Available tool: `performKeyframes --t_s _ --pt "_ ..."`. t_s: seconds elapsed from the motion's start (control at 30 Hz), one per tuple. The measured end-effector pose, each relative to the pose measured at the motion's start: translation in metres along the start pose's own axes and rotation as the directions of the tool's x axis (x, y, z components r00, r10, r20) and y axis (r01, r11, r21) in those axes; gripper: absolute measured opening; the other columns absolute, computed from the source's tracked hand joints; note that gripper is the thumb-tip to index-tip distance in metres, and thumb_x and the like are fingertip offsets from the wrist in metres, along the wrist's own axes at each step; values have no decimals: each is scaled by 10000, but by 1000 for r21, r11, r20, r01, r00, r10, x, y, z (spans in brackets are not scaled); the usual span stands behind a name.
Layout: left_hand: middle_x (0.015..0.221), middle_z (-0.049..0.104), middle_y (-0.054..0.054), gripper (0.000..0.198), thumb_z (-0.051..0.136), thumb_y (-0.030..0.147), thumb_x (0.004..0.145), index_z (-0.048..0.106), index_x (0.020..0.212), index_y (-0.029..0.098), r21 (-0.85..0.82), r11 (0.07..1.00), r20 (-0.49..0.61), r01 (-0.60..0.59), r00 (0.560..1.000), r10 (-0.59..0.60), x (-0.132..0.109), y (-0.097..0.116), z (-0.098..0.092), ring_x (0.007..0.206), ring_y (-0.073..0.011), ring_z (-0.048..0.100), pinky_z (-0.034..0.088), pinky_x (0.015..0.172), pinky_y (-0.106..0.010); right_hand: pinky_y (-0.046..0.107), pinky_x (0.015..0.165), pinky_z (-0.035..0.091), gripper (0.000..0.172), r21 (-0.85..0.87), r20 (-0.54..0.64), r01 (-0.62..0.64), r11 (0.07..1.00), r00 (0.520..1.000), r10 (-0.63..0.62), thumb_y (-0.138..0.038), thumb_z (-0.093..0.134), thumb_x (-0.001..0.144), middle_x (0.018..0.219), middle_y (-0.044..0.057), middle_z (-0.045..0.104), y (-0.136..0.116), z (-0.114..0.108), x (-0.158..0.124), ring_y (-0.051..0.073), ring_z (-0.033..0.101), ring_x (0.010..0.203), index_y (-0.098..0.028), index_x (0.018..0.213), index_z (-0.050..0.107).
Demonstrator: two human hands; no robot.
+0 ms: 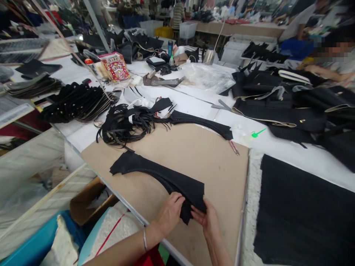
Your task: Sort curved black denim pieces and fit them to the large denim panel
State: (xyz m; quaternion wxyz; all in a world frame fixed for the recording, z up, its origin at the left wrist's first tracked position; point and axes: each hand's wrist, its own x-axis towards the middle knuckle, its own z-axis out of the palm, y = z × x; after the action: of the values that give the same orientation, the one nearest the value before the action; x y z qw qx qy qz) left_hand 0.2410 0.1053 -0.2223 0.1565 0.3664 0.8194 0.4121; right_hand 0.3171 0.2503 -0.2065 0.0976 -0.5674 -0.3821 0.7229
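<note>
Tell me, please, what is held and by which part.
Black curved material, by its near, wide end: left grip at the curved edge, right grip at the corner.

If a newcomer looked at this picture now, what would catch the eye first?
Probably the curved black material on the brown board, with the left hand and right hand at its near end. Behind it, to the left, is a tangle of black strips; a bright red packet stands farther back. A big black sheet lies at lower right.

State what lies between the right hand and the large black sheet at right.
The head view shows the brown board there, then a rough white strip beside the black sheet.
</note>
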Motion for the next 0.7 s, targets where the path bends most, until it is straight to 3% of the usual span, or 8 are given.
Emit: performKeyframes --t_s 0.2,0.37,0.47,0.57,0.7 --pt "1131 582 -80 342 415 77 888 573 1162 209 102 986 80 -134 989 126 19 -2 -3 1090 -226 494 460 936 -413 342 525 568 558 -53 -66 26 998 997 -29 -479 804 494 742 16 678 4 -1 -2 253 688 652 -174 884 547" --pt "983 640 -56 212 472 144 900 660 970 212 90 960 203 -265 949 243 44 -3 4 969 -208 539 461 860 -367 346 528 572 582 -28 -92 19 999 996 -21 -496 816 481 701 17 667 7 -2 2 264 691 666 -177 878 532" --pt "914 678 -50 227 471 181 911 694 934 213 -26 988 181 -150 972 152 55 -9 8 909 -195 573 469 830 -338 358 555 580 596 -1 -92 15 1000 996 -15 -630 733 575 676 19 652 6 -4 5 268 696 707 -173 909 543" --pt "896 702 -48 219 502 162 874 710 927 208 -141 990 139 14 990 6 63 -12 10 875 -189 613 475 825 -322 384 605 591 675 34 -52 4 999 999 -2 -755 585 648 816 83 689 5 -5 4 270 695 789 -153 954 575" --pt "817 699 -34 196 525 140 819 711 841 197 -181 980 91 85 993 -69 70 -6 10 768 -179 628 474 746 -304 358 626 592 625 5 -27 63 998 998 -63 -689 633 655 920 75 696 11 -1 4 229 680 800 -166 996 602"
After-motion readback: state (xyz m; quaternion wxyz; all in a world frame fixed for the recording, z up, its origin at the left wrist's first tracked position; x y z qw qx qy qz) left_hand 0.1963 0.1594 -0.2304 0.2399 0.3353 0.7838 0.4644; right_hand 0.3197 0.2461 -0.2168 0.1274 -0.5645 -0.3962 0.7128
